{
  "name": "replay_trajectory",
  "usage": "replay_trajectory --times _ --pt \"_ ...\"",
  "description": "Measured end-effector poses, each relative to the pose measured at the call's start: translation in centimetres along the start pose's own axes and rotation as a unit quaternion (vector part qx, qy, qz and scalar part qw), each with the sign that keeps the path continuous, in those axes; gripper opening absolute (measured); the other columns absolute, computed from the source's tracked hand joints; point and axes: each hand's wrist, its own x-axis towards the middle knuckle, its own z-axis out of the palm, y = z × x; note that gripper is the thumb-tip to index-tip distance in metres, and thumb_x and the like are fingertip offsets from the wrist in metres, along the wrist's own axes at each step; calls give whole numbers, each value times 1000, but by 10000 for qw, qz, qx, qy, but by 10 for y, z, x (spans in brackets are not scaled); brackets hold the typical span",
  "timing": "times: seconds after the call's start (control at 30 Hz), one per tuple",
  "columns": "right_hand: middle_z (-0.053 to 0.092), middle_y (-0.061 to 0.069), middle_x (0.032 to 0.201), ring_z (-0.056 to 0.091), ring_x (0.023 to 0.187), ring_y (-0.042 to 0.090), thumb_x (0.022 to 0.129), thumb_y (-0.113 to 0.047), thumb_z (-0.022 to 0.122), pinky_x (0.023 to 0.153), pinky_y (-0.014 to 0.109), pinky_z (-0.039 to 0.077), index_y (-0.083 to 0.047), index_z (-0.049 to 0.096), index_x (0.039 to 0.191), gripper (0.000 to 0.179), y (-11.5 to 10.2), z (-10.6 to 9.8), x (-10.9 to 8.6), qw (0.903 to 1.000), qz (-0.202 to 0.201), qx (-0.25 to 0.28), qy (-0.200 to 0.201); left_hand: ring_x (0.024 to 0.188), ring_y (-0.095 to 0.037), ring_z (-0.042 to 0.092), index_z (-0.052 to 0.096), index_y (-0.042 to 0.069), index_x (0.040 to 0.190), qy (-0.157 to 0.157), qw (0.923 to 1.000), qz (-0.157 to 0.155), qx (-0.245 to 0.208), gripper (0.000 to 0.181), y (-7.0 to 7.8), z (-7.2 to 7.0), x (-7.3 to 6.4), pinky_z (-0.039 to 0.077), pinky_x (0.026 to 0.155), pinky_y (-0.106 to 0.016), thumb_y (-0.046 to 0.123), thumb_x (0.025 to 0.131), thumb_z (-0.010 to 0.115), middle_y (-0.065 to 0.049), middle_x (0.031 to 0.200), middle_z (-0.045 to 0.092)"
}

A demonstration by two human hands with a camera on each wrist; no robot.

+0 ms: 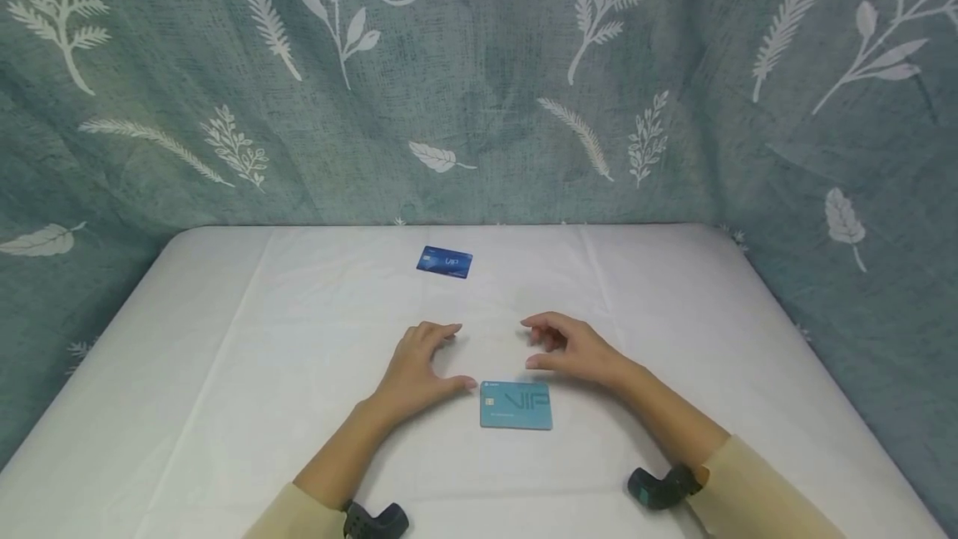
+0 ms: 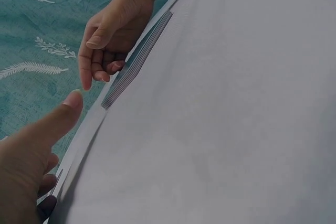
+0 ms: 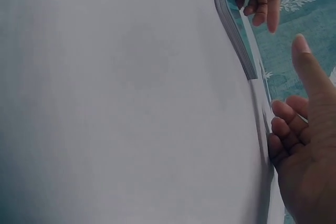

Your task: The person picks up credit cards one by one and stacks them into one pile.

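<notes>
A neat stack of teal cards point(image 1: 516, 406), the top one printed VIP, lies on the white table near its front. From the side, the left wrist view shows the several layered edges of the card stack point(image 2: 139, 61). My left hand point(image 1: 419, 373) is just left of it, thumb tip close to the stack's upper left corner, fingers loosely bent. Beyond the stack's upper right corner, my right hand point(image 1: 572, 348) hovers with thumb and fingers apart. Both hands hold nothing. Farther back lies a dark blue card point(image 1: 445, 262), also marked VIP, slightly turned.
The white-covered table point(image 1: 299, 298) ends at a teal curtain point(image 1: 479, 106) with white leaf prints, which hangs behind it and down both sides. Black wrist devices point(image 1: 662, 487) sit at both of my sleeve cuffs.
</notes>
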Motion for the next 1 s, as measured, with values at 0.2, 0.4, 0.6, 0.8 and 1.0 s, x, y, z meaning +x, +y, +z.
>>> replay_trajectory --times 0.2,0.4,0.6,0.8,1.0 --pt "59 13 99 53 84 28 77 -14 78 76 32 46 1 55 126 56 4 -2 9 9999 -38 -121 -3 101 -19 47 55 14 130 188 9998 -78 -52 77 -8 -2 4 40 87 -38 43 65 83 -2 113 56" --pt "59 5 97 52 82 18 76 -25 79 75 27 45 -4 57 125 58 9 -6 18 9994 -271 -232 25 98 -19 46 54 15 131 270 9995 -175 -37 77 -14 -6 8 40 84 -37 43 66 84 -3 113 56" --pt "59 5 98 50 82 18 77 -27 79 73 26 43 -4 56 126 59 8 -9 27 9987 -314 -405 82 98 -20 47 54 15 131 406 9988 -260 49 76 -20 -11 13 40 84 -38 42 66 84 -4 113 56" --pt "59 6 98 49 84 20 77 -26 78 74 28 42 -1 57 125 58 6 -12 35 9977 -343 -551 173 99 -23 48 53 13 132 585 9976 -238 284 78 -29 -13 22 40 84 -39 42 66 83 -7 114 56" --pt "59 7 100 48 86 19 77 -25 78 77 31 42 -1 57 125 58 5 -13 45 9976 -224 -624 216 108 -27 45 50 9 135 666 9967 -455 -32 79 -37 -18 32 40 92 -43 37 69 83 -10 119 53"
